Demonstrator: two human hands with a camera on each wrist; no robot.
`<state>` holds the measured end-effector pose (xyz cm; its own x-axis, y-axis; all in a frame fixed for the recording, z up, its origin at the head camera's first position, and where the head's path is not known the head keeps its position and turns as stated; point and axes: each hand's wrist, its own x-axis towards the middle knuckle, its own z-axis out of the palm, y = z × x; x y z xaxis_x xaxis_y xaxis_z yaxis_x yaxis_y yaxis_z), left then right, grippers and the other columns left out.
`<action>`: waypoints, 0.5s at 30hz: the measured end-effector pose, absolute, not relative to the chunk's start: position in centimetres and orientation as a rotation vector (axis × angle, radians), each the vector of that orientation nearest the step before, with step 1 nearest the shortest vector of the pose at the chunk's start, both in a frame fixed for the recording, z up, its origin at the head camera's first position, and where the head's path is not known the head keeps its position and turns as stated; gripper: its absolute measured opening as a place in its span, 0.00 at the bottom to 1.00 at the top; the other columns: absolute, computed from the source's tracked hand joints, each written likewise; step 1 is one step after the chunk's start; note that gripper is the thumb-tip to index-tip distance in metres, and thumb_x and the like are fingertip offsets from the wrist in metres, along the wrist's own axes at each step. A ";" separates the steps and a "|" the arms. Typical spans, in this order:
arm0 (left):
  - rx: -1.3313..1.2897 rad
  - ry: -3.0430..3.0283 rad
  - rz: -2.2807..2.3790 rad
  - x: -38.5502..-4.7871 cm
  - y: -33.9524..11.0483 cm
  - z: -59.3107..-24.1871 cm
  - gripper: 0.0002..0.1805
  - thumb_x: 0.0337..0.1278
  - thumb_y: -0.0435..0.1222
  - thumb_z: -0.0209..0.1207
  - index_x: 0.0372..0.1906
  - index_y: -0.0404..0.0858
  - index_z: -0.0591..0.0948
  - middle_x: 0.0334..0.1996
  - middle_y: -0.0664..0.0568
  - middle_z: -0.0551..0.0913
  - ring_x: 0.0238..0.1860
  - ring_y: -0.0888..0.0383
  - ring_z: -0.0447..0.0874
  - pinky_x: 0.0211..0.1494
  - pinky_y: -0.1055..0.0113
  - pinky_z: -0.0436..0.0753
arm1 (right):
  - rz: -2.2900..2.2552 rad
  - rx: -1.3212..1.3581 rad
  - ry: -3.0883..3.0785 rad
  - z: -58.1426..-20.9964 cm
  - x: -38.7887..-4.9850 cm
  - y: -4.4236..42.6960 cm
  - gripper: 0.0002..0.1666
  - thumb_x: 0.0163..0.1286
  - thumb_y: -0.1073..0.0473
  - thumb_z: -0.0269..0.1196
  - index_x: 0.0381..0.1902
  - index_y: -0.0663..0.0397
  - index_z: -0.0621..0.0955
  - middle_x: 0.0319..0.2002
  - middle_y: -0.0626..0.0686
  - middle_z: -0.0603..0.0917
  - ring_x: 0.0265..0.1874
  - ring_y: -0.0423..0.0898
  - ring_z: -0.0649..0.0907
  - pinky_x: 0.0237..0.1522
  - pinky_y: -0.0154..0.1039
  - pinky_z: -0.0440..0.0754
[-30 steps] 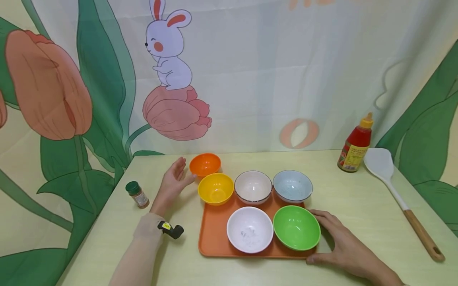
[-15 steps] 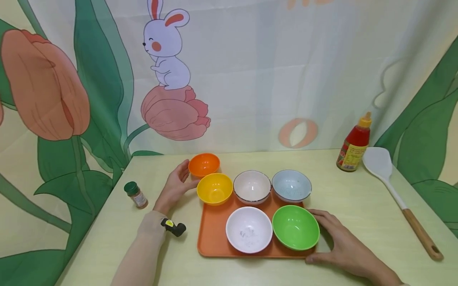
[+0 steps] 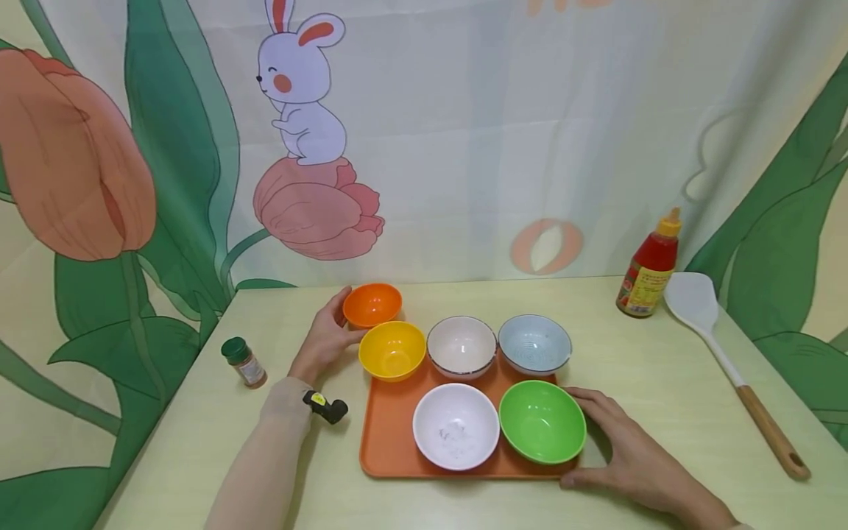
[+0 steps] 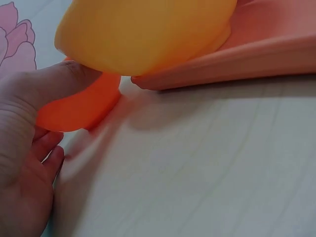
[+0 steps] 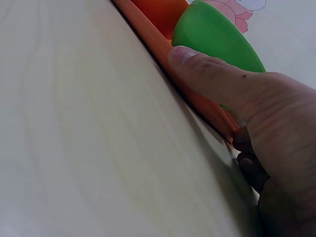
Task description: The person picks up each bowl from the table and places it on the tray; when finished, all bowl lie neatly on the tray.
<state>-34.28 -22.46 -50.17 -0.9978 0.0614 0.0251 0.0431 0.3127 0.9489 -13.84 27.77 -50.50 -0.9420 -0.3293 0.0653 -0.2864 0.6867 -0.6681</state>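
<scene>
My left hand (image 3: 326, 337) is at the orange bowl (image 3: 372, 305), its fingers round the bowl's left side. The thumb lies between that bowl and the yellow bowl (image 4: 148, 34), close to the yellow rim. The orange bowl stands on the table behind the tray's left corner. My right hand (image 3: 626, 456) grips the right end of the orange tray (image 3: 387, 449), thumb at the near corner and fingers along the side, beside the green bowl (image 3: 543, 422). A white bowl (image 3: 456, 427), a cream bowl (image 3: 461, 346) and a light blue bowl (image 3: 534, 344) also sit on the tray.
A spice jar (image 3: 244, 362) with a green lid stands left of my left arm. At the back right are a red sauce bottle (image 3: 649, 266) and a white spatula (image 3: 722, 346) with a wooden handle. A printed curtain (image 3: 450, 147) hangs behind the table.
My left hand has moved forward and right, closing round the orange bowl's left side. My right hand stays at the tray. The whole head view has shifted slightly; the bowls keep their places.
</scene>
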 end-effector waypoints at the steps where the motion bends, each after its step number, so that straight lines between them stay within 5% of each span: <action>1: 0.103 2.532 1.832 -34.2 -22.5 -50.1 0.60 0.63 0.28 0.78 0.92 0.44 0.54 0.90 0.47 0.58 0.89 0.45 0.59 0.90 0.50 0.65 | -1.106 -0.518 2.830 -50.5 -13.8 27.7 0.70 0.47 0.20 0.83 0.81 0.46 0.74 0.81 0.51 0.70 0.82 0.64 0.68 0.77 0.79 0.69; 8: 0.034 2.551 1.912 -33.5 -22.9 -50.1 0.56 0.61 0.33 0.82 0.89 0.44 0.62 0.86 0.47 0.68 0.83 0.45 0.69 0.85 0.50 0.74 | -1.097 -0.522 2.832 -50.4 -13.9 27.5 0.70 0.47 0.20 0.83 0.81 0.46 0.74 0.81 0.50 0.70 0.82 0.64 0.68 0.77 0.78 0.69; 15: -0.016 2.558 2.012 -32.6 -24.2 -49.7 0.58 0.58 0.35 0.84 0.89 0.44 0.64 0.84 0.48 0.70 0.83 0.48 0.71 0.86 0.53 0.72 | -1.107 -0.515 2.825 -50.3 -13.8 27.6 0.70 0.47 0.21 0.84 0.81 0.47 0.74 0.81 0.51 0.70 0.82 0.64 0.68 0.77 0.80 0.69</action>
